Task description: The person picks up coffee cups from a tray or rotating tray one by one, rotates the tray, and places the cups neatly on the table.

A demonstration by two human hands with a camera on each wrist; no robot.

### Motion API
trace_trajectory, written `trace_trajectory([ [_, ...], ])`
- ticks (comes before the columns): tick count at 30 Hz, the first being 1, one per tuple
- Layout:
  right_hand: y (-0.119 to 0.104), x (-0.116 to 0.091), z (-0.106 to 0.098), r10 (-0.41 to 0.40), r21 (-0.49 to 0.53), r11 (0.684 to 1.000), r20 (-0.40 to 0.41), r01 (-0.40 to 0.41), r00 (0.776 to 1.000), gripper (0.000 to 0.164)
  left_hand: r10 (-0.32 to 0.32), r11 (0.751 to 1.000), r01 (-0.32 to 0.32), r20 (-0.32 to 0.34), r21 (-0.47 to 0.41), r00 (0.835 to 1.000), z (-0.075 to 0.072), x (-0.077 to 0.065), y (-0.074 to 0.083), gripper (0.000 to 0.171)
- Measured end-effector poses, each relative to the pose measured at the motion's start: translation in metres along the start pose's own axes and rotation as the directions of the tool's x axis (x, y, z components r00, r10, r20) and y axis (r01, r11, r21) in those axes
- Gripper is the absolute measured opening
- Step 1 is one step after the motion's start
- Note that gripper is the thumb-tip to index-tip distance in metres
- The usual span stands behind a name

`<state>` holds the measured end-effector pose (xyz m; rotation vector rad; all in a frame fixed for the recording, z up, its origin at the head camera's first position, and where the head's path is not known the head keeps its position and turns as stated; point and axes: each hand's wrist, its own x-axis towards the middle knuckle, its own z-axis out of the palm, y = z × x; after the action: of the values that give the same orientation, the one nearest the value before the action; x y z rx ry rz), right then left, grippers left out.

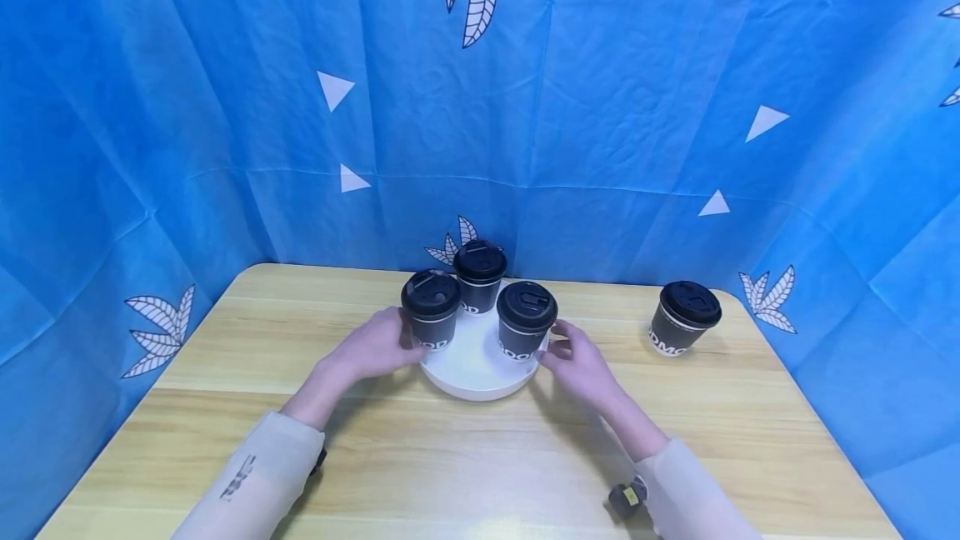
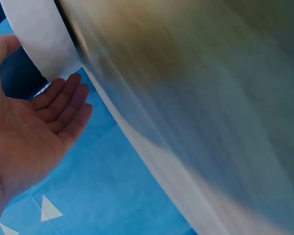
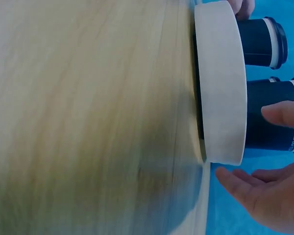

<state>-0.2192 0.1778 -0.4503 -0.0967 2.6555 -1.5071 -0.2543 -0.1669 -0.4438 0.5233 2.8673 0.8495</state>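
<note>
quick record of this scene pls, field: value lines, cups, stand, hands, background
support: round white stand on wooden table
cups on stand: left lidded cup, rear lidded cup, right lidded cup
cup off stand: lone lidded cup, on table, right side
left hand: beside left lidded cup, contact unclear
right hand: beside right lidded cup, contact unclear
background: blue curtain

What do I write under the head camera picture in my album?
Left hand and right hand flank three lidded cups on a round white stand; another cup sits apart.
</note>
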Motion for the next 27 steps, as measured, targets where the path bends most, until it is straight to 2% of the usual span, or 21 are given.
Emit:
trace_trajectory([
  [7,-0.004,-0.003,-0.002,-0.041,-0.005,0.999,-0.065,0.041,0.997,0.090,0.014,0.999,-0.013,-0.032,0.042,0.999,0.001,0.002,-0.002,0.052],
  [14,-0.006,-0.001,0.001,-0.059,-0.042,0.998,-0.100,0.055,0.993,0.111,0.051,0.990,-0.042,-0.061,0.135,0.997,0.003,0.005,-0.006,0.060],
  [20,-0.006,0.004,0.006,-0.107,-0.005,0.994,-0.095,0.107,0.990,0.109,0.053,0.976,-0.038,-0.064,0.215,0.997,0.003,0.004,-0.006,0.059],
  [27,-0.007,0.009,0.012,-0.128,0.104,0.985,-0.090,0.137,0.988,0.103,0.050,0.973,-0.039,-0.044,0.228,0.998,0.002,0.003,-0.006,0.067],
])
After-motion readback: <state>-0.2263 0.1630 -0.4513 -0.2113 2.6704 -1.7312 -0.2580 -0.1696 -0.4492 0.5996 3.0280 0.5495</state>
